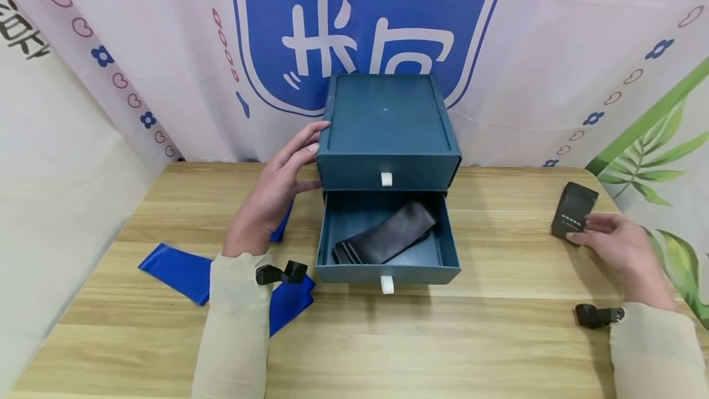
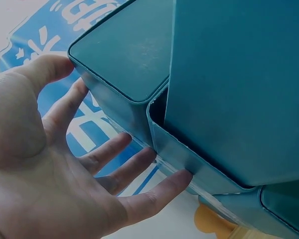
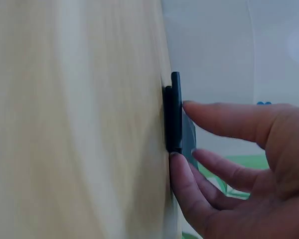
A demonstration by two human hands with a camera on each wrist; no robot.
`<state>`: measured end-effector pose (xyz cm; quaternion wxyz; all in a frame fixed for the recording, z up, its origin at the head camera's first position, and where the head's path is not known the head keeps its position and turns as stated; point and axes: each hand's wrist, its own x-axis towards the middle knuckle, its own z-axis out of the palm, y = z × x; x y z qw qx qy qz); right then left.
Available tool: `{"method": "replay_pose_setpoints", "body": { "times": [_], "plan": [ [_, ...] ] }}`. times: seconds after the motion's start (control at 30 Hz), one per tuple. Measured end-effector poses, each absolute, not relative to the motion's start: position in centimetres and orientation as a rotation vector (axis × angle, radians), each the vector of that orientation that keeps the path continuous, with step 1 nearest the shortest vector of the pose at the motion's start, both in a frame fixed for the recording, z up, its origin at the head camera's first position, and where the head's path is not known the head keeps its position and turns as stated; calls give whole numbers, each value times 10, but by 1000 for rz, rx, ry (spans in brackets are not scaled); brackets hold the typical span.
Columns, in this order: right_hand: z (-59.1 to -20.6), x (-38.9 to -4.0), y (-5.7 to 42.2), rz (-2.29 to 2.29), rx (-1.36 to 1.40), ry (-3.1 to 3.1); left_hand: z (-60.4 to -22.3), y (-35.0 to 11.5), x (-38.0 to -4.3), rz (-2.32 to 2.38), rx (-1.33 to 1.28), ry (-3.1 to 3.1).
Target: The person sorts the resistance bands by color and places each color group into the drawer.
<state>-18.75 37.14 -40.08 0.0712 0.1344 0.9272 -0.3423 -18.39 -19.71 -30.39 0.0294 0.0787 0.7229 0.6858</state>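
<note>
A dark blue two-drawer box [image 1: 388, 112] stands at the table's back, its top drawer in and its lower drawer [image 1: 382, 274] pulled out. Inside the lower drawer lie black flat bags [image 1: 388, 236], overlapping. My left hand [image 1: 277, 186] rests against the box's left side, fingers spread; in the left wrist view, the hand [image 2: 70, 134] has its fingertips along the side wall. At the far right, my right hand [image 1: 617, 239] pinches the near edge of a flat black packet [image 1: 573, 208] with pale print. The right wrist view shows the packet [image 3: 176, 112] edge-on, close against the tabletop, between thumb and finger.
Several blue flat bags lie on the left, one blue bag [image 1: 177, 271] in plain sight and the others partly behind my left arm. Behind the box hangs a printed curtain [image 1: 183, 66]. The wooden table [image 1: 382, 350] ends just right of the packet.
</note>
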Motion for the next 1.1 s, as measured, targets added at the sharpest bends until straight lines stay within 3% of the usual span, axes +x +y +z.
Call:
{"method": "replay_pose_setpoints", "body": {
  "times": [0.27, 0.63, 1.1],
  "plan": [
    [-396, -201, 363, -887, 590, 2796, -304, -196, -184, 2115, 243, 2228],
    [-388, -208, 350, -652, 572, 2862, -303, -197, -183, 2112, 232, 2235],
    [-395, -215, 348, -1085, 689, 2631, -304, -196, -183, 2107, 222, 2258]
  ]
}}
